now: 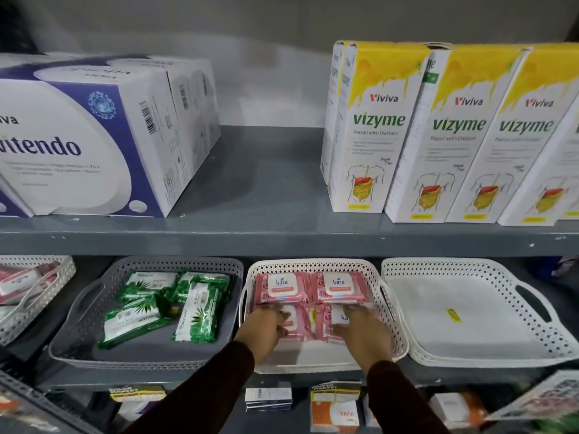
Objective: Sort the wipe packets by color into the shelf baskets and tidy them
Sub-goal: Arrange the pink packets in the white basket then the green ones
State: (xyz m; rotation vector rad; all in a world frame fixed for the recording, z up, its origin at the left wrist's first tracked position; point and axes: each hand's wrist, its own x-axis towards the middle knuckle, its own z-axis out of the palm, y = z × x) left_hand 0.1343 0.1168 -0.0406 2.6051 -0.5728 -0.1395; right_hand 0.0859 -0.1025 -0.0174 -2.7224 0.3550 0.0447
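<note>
A white basket (393,327) in the middle of the lower shelf holds pink wipe packets: two lie flat at the back (340,286), two nearer ones sit under my hands. My left hand (266,330) rests on the near left pink packet (297,321). My right hand (360,333) rests on the near right pink packet (326,324). Whether the fingers grip or only press I cannot tell. To the left, a grey basket (78,311) holds several green wipe packets (200,311) lying at odd angles.
An empty white basket (532,302) stands on the right. Another white basket (37,308) with pink packets shows at the far left. The upper shelf carries purple-white boxes (94,136) and yellow-white cartons (454,136). Small boxes (335,408) sit on the shelf below.
</note>
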